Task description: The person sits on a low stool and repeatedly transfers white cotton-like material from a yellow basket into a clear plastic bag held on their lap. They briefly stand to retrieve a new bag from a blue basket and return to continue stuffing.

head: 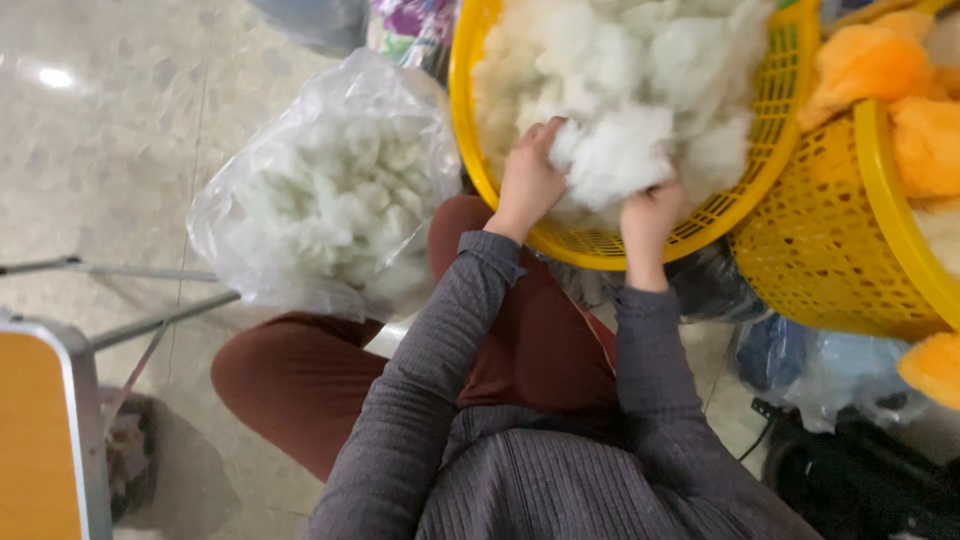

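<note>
A yellow plastic basket (470, 130) tilts toward me, full of white fibre stuffing (640, 60). Both hands reach over its near rim into the fluff. My left hand (528, 178) grips the left side of a white clump (617, 155), fingers curled into it. My right hand (650, 212) holds the same clump from below on its right side. Grey ribbed sleeves cover both forearms, and my knees in dark red trousers sit under the basket.
A clear plastic bag of white stuffing (325, 195) lies on the floor at left. A second yellow basket (840, 230) with orange plush pieces (870, 65) stands at right. A folding table corner (45, 430) with metal legs is at lower left. Dark bags lie at lower right.
</note>
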